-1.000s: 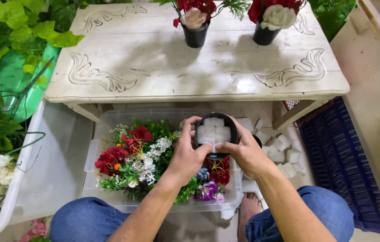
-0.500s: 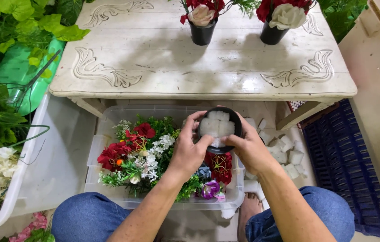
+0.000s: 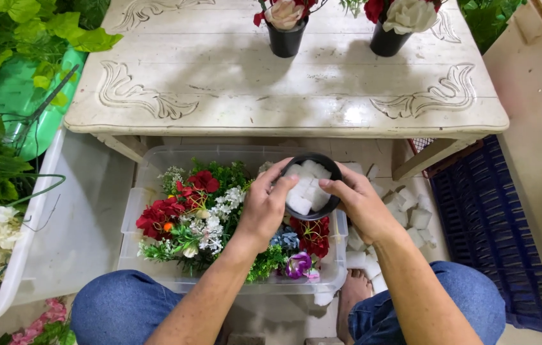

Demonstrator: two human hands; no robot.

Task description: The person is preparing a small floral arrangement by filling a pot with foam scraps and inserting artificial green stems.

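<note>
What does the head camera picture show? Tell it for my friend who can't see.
Two hands, left and right, hold a small black pot filled with white foam blocks above a clear bin of fake flowers. Beyond it a white carved table carries two black pots of roses.

A white carved table (image 3: 284, 89) is carrying two black pots (image 3: 286, 38) of flowers. Below it, the floor (image 3: 85, 217) is bearing a clear plastic bin (image 3: 156, 191) and scattered white foam blocks (image 3: 411, 214).
</note>
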